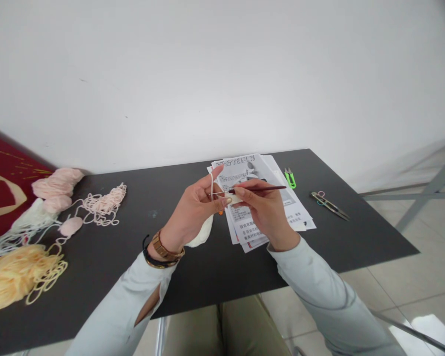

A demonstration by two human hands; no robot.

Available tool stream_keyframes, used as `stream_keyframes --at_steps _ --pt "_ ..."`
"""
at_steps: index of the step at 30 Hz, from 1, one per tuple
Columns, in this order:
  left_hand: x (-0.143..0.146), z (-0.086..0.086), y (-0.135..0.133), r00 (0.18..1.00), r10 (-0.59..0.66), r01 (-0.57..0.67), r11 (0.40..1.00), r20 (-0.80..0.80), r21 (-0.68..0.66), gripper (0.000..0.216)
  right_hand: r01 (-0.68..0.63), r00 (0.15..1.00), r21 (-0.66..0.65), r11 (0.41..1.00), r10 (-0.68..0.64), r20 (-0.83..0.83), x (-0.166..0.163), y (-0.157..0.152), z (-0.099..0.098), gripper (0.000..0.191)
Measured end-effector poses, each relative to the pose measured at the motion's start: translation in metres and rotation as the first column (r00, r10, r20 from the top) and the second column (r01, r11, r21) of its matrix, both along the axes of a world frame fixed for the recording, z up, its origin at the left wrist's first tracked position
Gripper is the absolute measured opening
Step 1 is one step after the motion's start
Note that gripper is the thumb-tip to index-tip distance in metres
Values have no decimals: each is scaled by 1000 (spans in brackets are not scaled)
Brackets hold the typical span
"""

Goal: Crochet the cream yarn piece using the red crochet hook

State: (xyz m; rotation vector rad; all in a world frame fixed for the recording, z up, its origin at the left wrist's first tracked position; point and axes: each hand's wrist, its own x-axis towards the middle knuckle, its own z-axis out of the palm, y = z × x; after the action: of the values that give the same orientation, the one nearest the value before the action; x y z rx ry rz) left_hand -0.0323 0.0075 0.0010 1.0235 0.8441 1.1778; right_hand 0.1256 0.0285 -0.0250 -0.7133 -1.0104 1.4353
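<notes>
My left hand [196, 207] is raised over the middle of the table, index finger up with white yarn [212, 184] looped round it. Its thumb and another finger pinch a small cream crochet piece [234, 199]. In my right hand [265, 210] a dark red crochet hook [263, 188] lies nearly level, its tip at the yarn beside the left fingertips. Below my left hand a white yarn ball [202, 233] is partly hidden. Printed sheets [244, 225] lie beneath both hands. A small orange thing [220, 212] is mostly covered.
On the black table [141, 277], green thread snips [289, 178] and metal scissors [329, 205] lie right of the papers. Pink yarn [104, 205], yellow yarn [18, 277] and a dark red bag [7, 183] stand at left. A white wall [193, 79] rises behind.
</notes>
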Motion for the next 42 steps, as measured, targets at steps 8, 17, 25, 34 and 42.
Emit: stream_keyframes --at_steps 8,17,25,34,42 --pt "3 5 -1 998 39 -41 999 58 30 71 -27 994 -99 995 16 -110 -1 4 -1 18" --pt "10 -1 -2 986 166 -168 983 23 80 70 51 991 -79 996 -60 -116 -2 2 -1 14" --pt "11 -9 3 979 169 -180 978 110 101 74 164 986 78 983 -162 -28 -3 -2 -2 11" --pt "18 -13 -1 944 327 -306 921 -51 242 62 21 984 -212 977 -58 -171 -3 5 -1 21" --pt "17 -13 1 963 252 -262 958 95 114 71 260 942 364 894 -319 109 -7 -14 -3 10"
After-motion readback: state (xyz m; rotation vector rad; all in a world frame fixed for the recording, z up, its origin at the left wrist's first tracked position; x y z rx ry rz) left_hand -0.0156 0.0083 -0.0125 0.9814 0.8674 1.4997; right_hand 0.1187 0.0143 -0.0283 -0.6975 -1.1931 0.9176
